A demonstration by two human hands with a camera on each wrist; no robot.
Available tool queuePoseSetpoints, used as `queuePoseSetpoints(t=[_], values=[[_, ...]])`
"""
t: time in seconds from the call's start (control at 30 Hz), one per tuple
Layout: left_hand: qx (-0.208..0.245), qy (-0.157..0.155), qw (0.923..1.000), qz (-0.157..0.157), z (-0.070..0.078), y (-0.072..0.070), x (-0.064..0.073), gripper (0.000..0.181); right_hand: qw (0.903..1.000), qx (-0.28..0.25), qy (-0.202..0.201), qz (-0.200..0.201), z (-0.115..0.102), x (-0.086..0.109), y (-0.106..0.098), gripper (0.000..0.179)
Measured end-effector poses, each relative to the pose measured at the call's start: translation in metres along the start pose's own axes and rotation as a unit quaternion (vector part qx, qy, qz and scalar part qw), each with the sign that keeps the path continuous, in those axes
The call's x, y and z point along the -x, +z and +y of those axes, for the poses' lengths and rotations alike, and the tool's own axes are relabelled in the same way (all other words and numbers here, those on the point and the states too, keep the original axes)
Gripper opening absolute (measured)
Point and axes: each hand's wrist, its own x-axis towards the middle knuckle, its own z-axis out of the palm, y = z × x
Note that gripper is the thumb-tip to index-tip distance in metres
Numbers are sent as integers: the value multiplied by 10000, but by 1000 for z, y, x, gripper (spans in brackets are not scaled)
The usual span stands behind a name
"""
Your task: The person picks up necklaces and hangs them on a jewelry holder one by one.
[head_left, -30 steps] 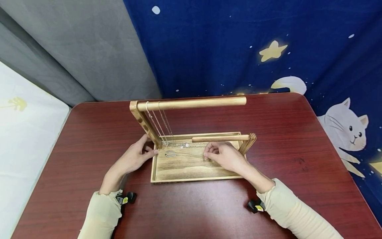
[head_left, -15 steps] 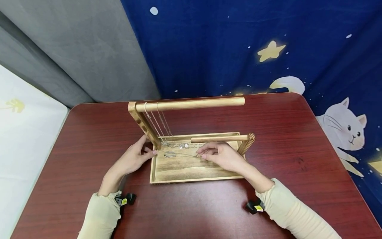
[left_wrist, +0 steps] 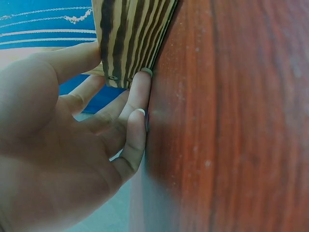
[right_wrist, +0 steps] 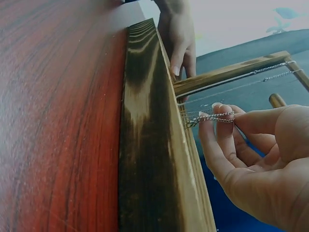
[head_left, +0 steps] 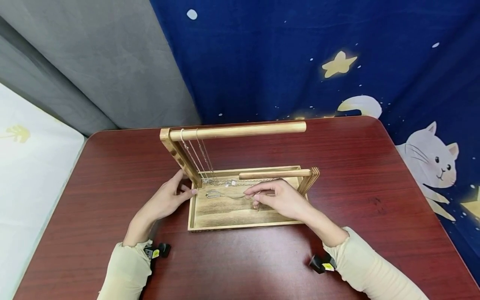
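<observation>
A wooden jewelry stand (head_left: 240, 131) has a tray base (head_left: 225, 216), a tall bar and a lower bar. My left hand (head_left: 168, 198) grips the tray's left end, its thumb at the rim by the tall post; the left wrist view shows the fingertips against the striped wood (left_wrist: 126, 43). Over the tray my right hand (head_left: 283, 198) pinches a silver chain necklace (right_wrist: 223, 116) between thumb and fingers. The rest of that chain (head_left: 214, 194) trails left across the tray floor. From the tall bar hang several thin necklaces (head_left: 196, 154), near its left end.
The lower bar (head_left: 275, 174) sits just above my right hand, on a post (head_left: 309, 183) at the tray's right. Small pendants (head_left: 230, 183) and chain lie along the tray's back. Red-brown table (head_left: 348, 166) surrounds the stand; a blue curtain (head_left: 262, 54) hangs behind.
My right hand has shifted slightly left along the chain and altered its finger hold, raising part of the chain. The left hand keeps its grip on the stand.
</observation>
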Motion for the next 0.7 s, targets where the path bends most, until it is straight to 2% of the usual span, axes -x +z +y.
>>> queuePoseSetpoints(t=[0.13, 0.4, 0.7], values=[[20, -58, 10000, -22, 1, 0, 0, 51, 9998, -210, -20, -45, -5, 3, 1, 23], [24, -22, 10000, 13, 0, 0, 0, 51, 9993, -203, -262, -152, -8, 6, 1, 22], [51, 55, 9999, 79, -1, 1, -1, 49, 9968, -680, -201, -380, -15, 12, 0, 19]])
